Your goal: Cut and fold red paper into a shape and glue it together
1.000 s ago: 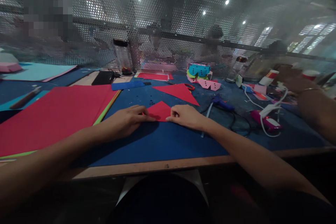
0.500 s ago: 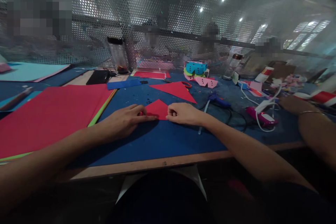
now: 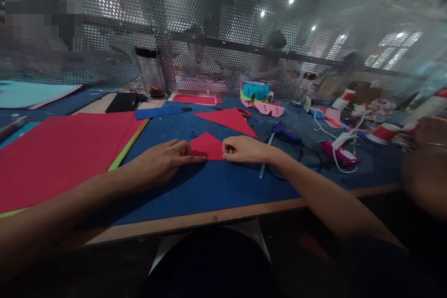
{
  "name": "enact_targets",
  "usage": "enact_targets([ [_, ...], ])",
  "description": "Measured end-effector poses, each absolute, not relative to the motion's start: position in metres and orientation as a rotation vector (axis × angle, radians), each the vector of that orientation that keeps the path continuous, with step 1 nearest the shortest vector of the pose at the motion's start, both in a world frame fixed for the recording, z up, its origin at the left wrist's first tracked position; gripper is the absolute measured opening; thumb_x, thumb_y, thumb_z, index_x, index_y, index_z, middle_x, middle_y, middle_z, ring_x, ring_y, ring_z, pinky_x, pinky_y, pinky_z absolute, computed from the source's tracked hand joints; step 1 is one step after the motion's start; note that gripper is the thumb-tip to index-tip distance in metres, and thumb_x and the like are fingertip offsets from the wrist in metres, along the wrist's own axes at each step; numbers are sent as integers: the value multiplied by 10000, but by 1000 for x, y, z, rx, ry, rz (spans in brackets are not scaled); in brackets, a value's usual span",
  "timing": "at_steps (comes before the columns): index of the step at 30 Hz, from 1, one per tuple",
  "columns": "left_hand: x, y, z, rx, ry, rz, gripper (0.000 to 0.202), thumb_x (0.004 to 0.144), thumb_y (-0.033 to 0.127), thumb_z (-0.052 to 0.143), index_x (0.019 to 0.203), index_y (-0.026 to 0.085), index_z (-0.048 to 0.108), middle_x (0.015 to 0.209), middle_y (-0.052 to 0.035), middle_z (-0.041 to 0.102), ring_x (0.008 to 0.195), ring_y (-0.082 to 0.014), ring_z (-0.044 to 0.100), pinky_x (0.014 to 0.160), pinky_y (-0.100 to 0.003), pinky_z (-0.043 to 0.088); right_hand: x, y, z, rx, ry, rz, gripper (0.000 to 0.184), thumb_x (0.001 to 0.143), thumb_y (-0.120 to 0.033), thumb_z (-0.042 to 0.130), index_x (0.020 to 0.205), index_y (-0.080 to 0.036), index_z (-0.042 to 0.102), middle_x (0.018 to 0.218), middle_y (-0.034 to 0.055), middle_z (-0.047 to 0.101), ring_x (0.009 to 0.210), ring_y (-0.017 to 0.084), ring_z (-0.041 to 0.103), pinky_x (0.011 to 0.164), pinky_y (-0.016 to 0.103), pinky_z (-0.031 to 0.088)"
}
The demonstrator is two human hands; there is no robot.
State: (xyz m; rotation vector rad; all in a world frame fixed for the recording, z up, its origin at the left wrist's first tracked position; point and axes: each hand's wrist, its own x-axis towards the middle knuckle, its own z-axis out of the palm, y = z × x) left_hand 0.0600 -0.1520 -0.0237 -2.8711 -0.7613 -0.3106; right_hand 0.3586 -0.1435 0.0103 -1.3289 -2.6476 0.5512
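A small folded red paper triangle lies on the blue table mat. My left hand rests flat on the mat, fingers stretched out, with the fingertips pressing on the triangle's left lower edge. My right hand is curled, its fingertips pinching the triangle's right corner. A larger red paper triangle lies just beyond, with red-handled scissors at its far edge.
A stack of big red sheets lies at the left. A blue glue gun, a pink device with white cable, paper masks and tape rolls clutter the right. Another person's arm blurs at the far right. Perforated metal screen stands behind.
My hands stay on the red triangle with barely any shift. The view has panned slightly right and down. The other person's arm at the right has moved nearer and lower.
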Motion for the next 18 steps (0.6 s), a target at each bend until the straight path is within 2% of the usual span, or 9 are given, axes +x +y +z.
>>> enact_targets([
  [7, 61, -153, -23, -2880, -768, -334, 584, 1019, 80, 387, 1471, 397, 578, 1049, -76, 604, 916, -215, 586, 855, -341, 497, 360, -142, 12, -1328, -2634, 595, 148, 919, -298, 632, 958, -177, 707, 968, 53, 749, 814, 154, 639, 657, 240, 380],
  [11, 61, -154, -22, -2888, -768, -358, 571, 1026, 98, 394, 1472, 405, 575, 1061, -73, 613, 917, -210, 589, 848, -324, 501, 360, -145, 14, -1342, -2635, 606, 125, 892, -249, 631, 959, -186, 716, 963, 46, 757, 814, 156, 651, 653, 237, 384],
  [18, 60, -151, -26, -2876, -770, -358, 574, 1026, 104, 380, 1472, 410, 574, 1046, -74, 606, 908, -212, 580, 831, -331, 505, 358, -148, 11, -1326, -2638, 579, 80, 837, -209, 616, 901, -202, 664, 916, 27, 755, 784, 153, 648, 631, 237, 372],
])
